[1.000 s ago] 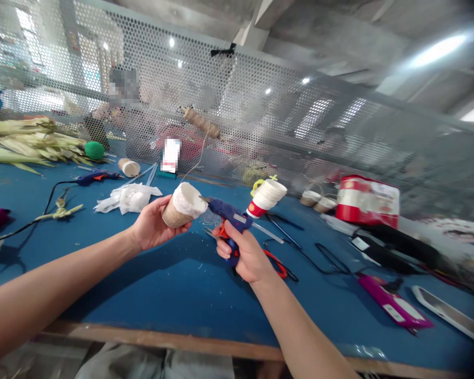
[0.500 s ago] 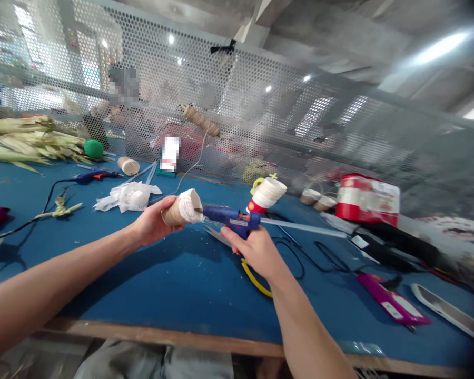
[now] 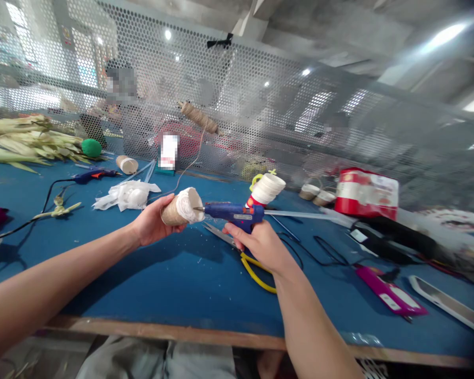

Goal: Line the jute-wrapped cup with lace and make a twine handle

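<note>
My left hand is wrapped round a paper cup, tilted with its mouth to the right. Brown twine covers its lower part and a white band circles the rim. In my right hand is a blue hot glue gun, its metal nozzle touching or very close to the cup's rim. A long clear glue stick sticks out of the gun's back. Below the gun lie scissors with yellow handles, partly hidden by my right hand.
White crumpled material, a second glue gun and another cup lie at the left. Stacked white cups stand behind my right hand. A purple device and a phone lie right. A perforated metal screen borders the table's back.
The glue gun has turned a little more level, and its nozzle remains at the cup's rim. My left hand keeps the cup in nearly the same place. The view has shifted slightly.
</note>
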Available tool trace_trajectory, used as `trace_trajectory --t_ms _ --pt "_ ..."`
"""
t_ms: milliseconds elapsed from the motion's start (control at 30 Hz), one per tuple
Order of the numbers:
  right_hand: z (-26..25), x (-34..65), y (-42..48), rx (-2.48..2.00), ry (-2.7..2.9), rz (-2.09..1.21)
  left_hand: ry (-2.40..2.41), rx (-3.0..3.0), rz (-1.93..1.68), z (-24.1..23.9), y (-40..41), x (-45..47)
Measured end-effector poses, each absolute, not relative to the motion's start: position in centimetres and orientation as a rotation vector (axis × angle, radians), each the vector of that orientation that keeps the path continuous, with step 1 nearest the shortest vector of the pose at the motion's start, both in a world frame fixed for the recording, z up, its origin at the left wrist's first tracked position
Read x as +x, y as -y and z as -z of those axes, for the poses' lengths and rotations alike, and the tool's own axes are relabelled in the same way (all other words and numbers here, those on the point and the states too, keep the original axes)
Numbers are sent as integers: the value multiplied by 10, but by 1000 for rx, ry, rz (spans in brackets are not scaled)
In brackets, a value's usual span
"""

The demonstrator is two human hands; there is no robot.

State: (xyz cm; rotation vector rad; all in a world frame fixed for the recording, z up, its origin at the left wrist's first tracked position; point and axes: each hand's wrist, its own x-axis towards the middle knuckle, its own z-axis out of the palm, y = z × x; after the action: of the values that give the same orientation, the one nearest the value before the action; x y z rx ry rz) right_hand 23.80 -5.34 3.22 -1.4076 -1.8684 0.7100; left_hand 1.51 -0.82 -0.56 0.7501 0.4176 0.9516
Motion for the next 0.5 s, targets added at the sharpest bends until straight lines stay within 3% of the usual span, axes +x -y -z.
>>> trace_trajectory --t_ms 500 --pt "-41 239 53 -1414 1818 -654 -424 750 -822 4 12 15"
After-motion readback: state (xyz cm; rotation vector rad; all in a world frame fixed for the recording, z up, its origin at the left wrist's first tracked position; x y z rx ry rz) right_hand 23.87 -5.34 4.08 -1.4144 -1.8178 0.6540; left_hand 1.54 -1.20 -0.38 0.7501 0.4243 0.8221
